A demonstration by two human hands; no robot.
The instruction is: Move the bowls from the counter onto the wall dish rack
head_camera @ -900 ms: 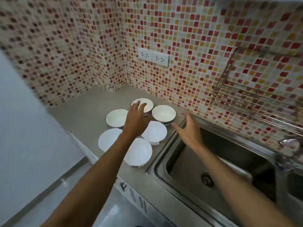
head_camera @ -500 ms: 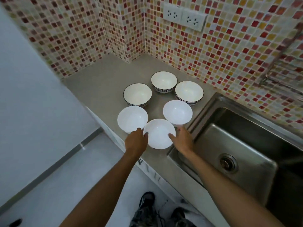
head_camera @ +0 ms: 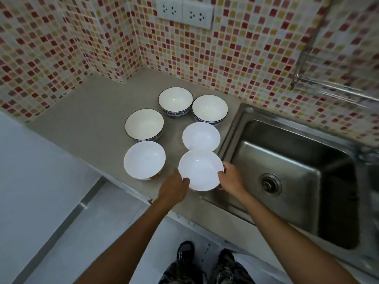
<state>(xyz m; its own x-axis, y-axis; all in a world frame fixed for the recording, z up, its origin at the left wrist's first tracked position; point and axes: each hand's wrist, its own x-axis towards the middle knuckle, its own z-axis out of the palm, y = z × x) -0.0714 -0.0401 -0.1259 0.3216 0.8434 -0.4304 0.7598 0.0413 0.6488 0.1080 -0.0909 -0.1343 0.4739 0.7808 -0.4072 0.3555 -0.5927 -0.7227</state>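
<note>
Both hands, left hand and right hand, cup opposite sides of the nearest white bowl at the table front edge, while the wall dish rack lies up and right, on the right hand's side.

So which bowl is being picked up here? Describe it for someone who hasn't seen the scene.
Start at the steel sink; six bowls sit on the counter to its left. It is the plain white bowl nearest the counter's front edge, beside the sink's corner. Unlike its neighbours, it has the left hand and right hand on either side.
</note>
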